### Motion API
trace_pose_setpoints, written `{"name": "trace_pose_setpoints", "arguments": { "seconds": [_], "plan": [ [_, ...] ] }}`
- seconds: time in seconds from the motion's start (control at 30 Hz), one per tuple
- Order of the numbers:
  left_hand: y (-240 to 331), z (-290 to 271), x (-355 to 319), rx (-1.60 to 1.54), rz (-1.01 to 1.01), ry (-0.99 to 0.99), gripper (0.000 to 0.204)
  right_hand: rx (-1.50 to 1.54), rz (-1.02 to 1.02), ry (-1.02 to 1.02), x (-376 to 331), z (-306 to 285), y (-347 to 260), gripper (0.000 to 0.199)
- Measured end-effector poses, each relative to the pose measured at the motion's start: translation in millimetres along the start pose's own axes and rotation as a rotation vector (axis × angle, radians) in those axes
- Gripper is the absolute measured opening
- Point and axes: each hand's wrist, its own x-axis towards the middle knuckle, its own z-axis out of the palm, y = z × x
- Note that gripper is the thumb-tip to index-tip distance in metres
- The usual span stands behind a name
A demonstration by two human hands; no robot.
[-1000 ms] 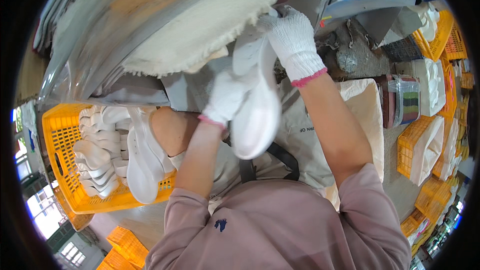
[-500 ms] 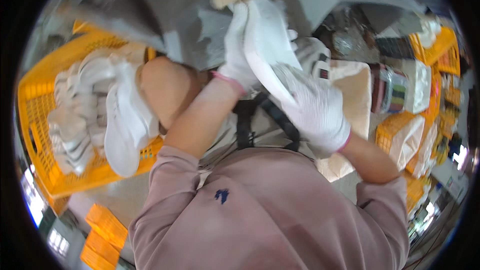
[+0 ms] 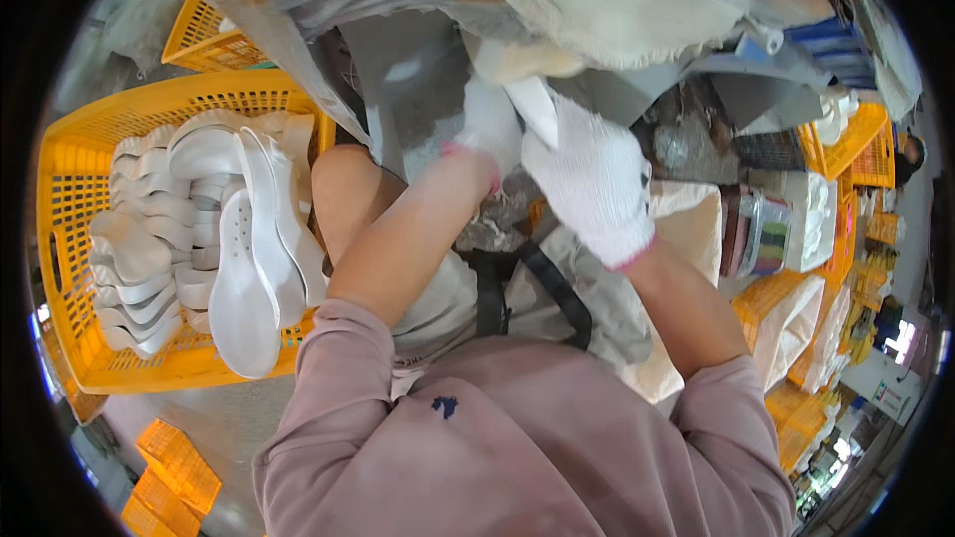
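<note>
On the left, a big yellow basket (image 3: 139,378) holds rows of curved white shoe soles (image 3: 149,201); a long sole with small holes (image 3: 244,308) lies on their right side, leaning over the basket's near rim. Next to the basket is a bare knee (image 3: 348,194). Then comes the left hand (image 3: 492,124), in a white knit glove with a pink cuff, at the far end of the work; its fingertips are hidden, so I cannot tell how they stand. Between the hands shows a white sole (image 3: 538,111), just under a cream pad (image 3: 512,62); whether they touch is unclear. The right hand (image 3: 594,174), gloved alike, has its fingers closed around that sole. Further right are a cream cloth (image 3: 688,249), a wrapped stack of coloured pieces (image 3: 771,231), a white tub (image 3: 808,224) and more yellow baskets (image 3: 873,144).
</note>
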Motion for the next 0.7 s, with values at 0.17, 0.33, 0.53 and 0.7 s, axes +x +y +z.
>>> {"name": "trace_pose_setpoints", "arguments": {
  "seconds": [0.17, 0.33, 0.53, 0.7],
  "plan": [
    [-35.3, -27.9, 14.7, 0.149, 0.000, -0.276, 0.038, -0.009, 0.134, 0.008, -13.6, 4.4, -5.2, 0.026],
    [-41.1, -34.4, 12.6, 0.674, 0.065, -0.030, 0.054, 0.069, 0.200, 0.055, 11.1, 19.1, -13.0, 0.024],
    [6.2, 0.8, -10.9, 0.706, 0.541, -0.016, 0.054, 0.110, 0.277, 0.105, 20.0, 15.7, -14.1, 0.026],
    [15.0, 10.0, -4.9, -0.339, -0.227, -0.140, 0.038, 0.554, 0.233, -0.263, 32.0, 10.6, 0.7, 0.026]
  ]
}}
